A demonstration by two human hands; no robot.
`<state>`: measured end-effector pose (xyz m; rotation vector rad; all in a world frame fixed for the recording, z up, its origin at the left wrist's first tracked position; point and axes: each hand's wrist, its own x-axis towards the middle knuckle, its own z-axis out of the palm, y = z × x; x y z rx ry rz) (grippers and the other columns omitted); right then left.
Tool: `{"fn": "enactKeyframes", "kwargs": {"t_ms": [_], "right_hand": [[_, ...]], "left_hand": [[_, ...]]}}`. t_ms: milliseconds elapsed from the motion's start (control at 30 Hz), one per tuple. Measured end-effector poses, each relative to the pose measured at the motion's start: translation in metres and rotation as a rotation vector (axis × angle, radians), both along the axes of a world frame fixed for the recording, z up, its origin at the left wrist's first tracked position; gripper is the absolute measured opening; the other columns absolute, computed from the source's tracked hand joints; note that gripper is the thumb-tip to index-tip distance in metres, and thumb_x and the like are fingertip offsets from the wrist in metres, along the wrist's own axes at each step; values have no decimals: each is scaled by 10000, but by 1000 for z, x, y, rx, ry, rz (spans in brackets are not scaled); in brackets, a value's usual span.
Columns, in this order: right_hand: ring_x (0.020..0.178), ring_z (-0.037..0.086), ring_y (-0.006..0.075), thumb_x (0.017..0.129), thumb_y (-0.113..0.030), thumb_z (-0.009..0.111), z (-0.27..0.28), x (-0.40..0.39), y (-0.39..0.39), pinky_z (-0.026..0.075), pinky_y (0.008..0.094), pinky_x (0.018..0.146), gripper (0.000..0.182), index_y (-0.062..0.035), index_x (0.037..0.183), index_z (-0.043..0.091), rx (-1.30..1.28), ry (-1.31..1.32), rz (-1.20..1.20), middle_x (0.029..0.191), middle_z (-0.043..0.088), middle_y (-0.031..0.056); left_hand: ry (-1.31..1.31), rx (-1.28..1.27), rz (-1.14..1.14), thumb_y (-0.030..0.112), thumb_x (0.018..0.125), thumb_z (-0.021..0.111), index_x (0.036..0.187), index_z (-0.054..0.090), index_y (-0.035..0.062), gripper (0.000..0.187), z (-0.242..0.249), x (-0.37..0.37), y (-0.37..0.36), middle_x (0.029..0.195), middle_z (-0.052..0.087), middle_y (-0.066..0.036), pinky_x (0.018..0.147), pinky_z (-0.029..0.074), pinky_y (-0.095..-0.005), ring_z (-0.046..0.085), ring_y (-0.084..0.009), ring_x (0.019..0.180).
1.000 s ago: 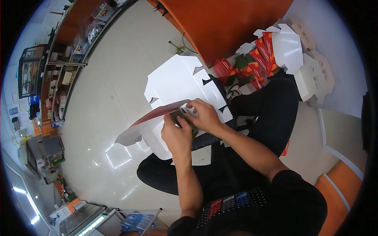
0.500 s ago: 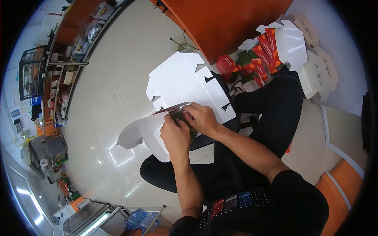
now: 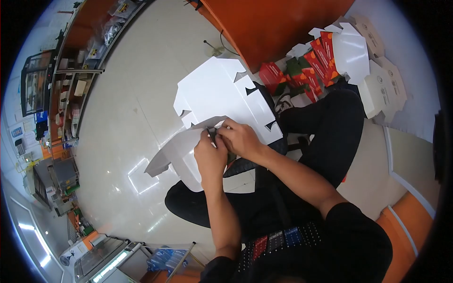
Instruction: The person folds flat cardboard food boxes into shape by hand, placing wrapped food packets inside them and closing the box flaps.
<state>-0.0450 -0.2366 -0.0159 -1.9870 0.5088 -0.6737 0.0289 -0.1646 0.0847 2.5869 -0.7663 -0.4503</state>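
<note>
My left hand (image 3: 210, 158) and my right hand (image 3: 241, 141) are close together, fingers closed on a partly folded white cardboard box (image 3: 181, 148). Its inner side is white, and dark printed card shows between my hands. The box tilts, with a curved flap reaching out to the left. Fingers hide the exact fold that they pinch. Just beyond lies a flat white box blank (image 3: 212, 92) with notched tabs along its edges, resting on a dark padded surface (image 3: 238, 170) between my legs.
Red and green printed boxes (image 3: 306, 70) are heaped at the upper right, beside a white box blank (image 3: 351, 52). Beige blanks (image 3: 377, 89) lean against the wall. An orange panel (image 3: 278, 28) stands ahead. Shelving (image 3: 78, 70) runs along the left; blue bottles (image 3: 165, 259) are below.
The box in my hands has turned, so less of its dark printed side shows and its flap sits a little differently. My fingers have shifted slightly along the fold.
</note>
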Motion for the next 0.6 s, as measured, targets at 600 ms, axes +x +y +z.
{"fn": "enactKeyframes", "kwargs": {"t_ms": [600], "right_hand": [[882, 673, 359, 803, -183, 762, 25, -22, -59, 534, 475, 770, 156, -123, 943, 732, -200, 289, 784, 1097, 613, 121]], "left_hand": [[-64, -83, -487, 100, 890, 691, 1054, 650, 95, 169, 4, -23, 63, 963, 695, -98, 632, 551, -446, 685, -348, 755]]}}
